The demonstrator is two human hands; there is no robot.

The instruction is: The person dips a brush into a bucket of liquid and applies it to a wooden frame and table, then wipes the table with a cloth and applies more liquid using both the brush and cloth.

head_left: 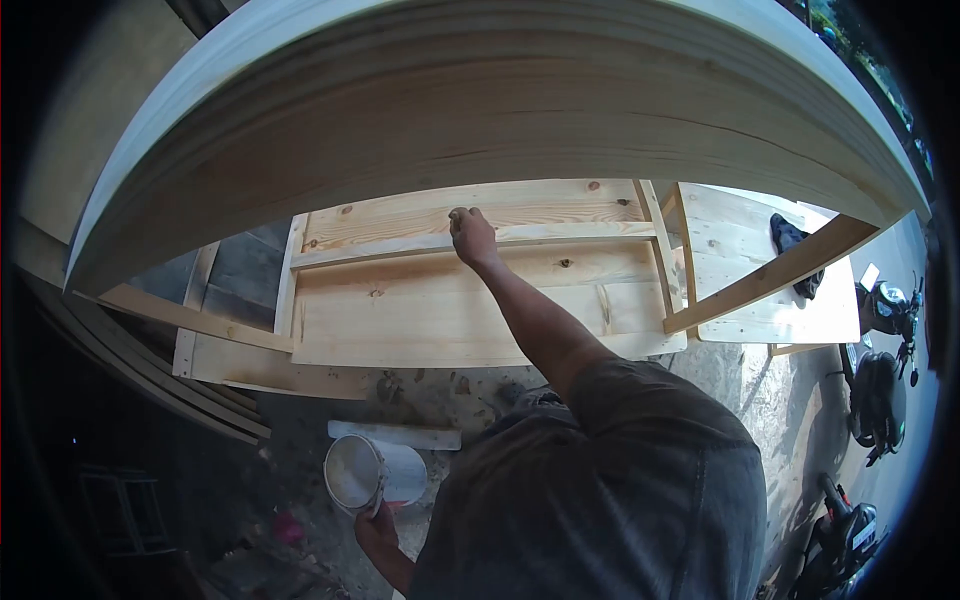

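Outdoors on rough concrete ground, a pale wooden cabinet frame [470, 290] lies flat below. One hand, the right hand [472, 236], is closed around something small, too small to tell what, pressed to the frame's thin middle rail [400, 246]. Near the body, the left hand [375, 525] grips a white bucket [375, 473], tilted. It looks liable to spill if tipped further. A big curved board [480, 110] fills the upper view. Motorbikes [880, 380] stand right; a dark cloth [790, 245] lies on another panel.
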